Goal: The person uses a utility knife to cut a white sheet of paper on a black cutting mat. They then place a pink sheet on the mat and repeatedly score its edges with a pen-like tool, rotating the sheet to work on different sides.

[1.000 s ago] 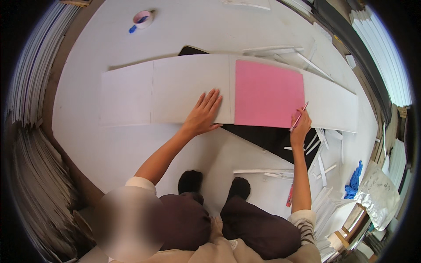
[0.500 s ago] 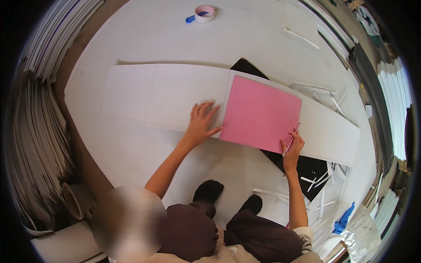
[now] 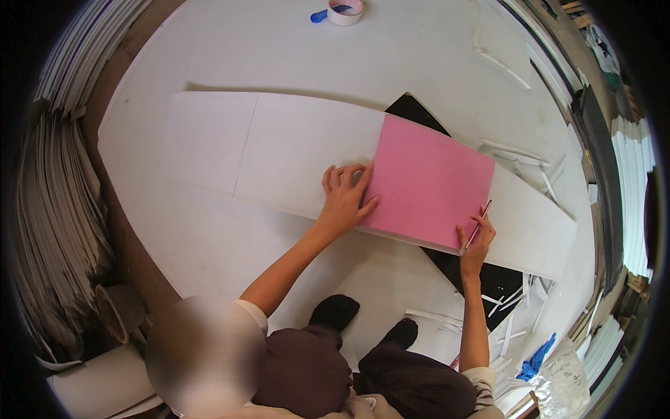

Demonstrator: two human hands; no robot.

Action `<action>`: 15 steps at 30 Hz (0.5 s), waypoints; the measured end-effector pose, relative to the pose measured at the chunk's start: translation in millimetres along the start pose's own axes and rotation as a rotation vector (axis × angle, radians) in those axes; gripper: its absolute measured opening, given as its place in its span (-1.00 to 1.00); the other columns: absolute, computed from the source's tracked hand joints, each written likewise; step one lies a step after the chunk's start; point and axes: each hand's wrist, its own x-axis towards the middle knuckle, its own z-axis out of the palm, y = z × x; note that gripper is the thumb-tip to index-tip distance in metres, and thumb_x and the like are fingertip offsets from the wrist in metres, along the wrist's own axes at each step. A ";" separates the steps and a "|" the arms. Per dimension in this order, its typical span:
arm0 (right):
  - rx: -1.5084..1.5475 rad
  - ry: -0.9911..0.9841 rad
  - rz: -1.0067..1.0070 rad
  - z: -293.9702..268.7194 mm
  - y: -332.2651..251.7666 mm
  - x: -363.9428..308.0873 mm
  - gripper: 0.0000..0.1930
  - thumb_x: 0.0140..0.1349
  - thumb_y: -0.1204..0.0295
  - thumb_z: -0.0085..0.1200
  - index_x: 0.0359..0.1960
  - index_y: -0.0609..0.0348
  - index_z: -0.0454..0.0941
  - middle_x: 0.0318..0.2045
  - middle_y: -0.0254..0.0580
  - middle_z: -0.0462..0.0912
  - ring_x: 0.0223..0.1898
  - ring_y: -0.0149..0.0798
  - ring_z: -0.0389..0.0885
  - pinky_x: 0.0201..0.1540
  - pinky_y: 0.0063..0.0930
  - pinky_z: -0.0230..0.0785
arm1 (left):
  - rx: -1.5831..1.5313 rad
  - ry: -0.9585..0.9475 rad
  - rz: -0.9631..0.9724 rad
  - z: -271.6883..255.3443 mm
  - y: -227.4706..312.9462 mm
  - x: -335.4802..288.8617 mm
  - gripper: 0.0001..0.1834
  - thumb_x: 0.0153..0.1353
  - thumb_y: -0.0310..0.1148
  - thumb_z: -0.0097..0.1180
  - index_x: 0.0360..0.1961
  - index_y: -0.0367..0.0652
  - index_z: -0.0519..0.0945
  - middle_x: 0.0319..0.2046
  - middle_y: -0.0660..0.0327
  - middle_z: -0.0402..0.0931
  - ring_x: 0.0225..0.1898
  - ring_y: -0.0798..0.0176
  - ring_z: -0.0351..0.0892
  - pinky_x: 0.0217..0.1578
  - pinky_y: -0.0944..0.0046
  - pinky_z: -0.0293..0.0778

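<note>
A pink square sheet [image 3: 433,181] lies on a long white board [image 3: 293,140] that has a thin line across its left part. My left hand [image 3: 344,201] rests on the board, fingers apart, with fingertips and thumb at the square's left edge. My right hand [image 3: 477,241] is at the square's lower right corner, fingertips on its edge. A slim pen-like tool [image 3: 477,228] is held in that hand; whether it is a pen or a knife cannot be made out. Under the board, a black mat [image 3: 447,269] sticks out on both long sides.
Narrow white offcuts [image 3: 516,152] lie beyond the board, with more near the mat's right end. A tape roll [image 3: 346,15] with something blue stands far ahead. Crumpled blue material [image 3: 537,357] lies at lower right. Stacked sheets [image 3: 63,209] and a cardboard tube [image 3: 117,313] line the left.
The pink square has slid slightly left on the board, covering the line that showed beside its left edge. My left hand now reaches onto that edge. The whole view has shifted a little.
</note>
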 end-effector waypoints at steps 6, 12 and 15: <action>-0.008 -0.009 0.002 0.6 4.2 0.0 -0.53 0.06 0.44 0.29 0.00 0.17 0.38 0.21 -0.11 0.38 0.13 0.00 0.27 0.19 -0.20 0.17 | 0.074 0.025 -0.004 6.6 1.1 3.2 -0.28 0.17 -0.05 0.09 0.33 -0.08 0.24 0.10 0.09 0.23 0.16 -0.05 0.09 0.24 -0.26 -0.19; -0.030 -0.020 -0.056 -0.3 6.7 5.0 -0.52 0.05 0.46 0.29 0.01 0.18 0.37 0.20 -0.16 0.39 0.09 -0.02 0.29 0.16 -0.19 0.19 | 0.056 0.033 -0.008 7.2 1.5 2.1 -0.27 0.17 -0.06 0.09 0.33 -0.08 0.24 0.10 0.08 0.22 0.17 -0.07 0.08 0.24 -0.26 -0.20; -0.026 -0.018 -0.064 1.0 8.9 7.8 -0.46 0.04 0.47 0.29 0.08 0.20 0.36 0.17 -0.16 0.42 0.07 -0.03 0.31 0.14 -0.20 0.20 | 0.038 0.030 -0.015 6.6 1.9 2.2 -0.27 0.17 -0.06 0.09 0.33 -0.07 0.24 0.11 0.07 0.22 0.17 -0.08 0.08 0.24 -0.26 -0.20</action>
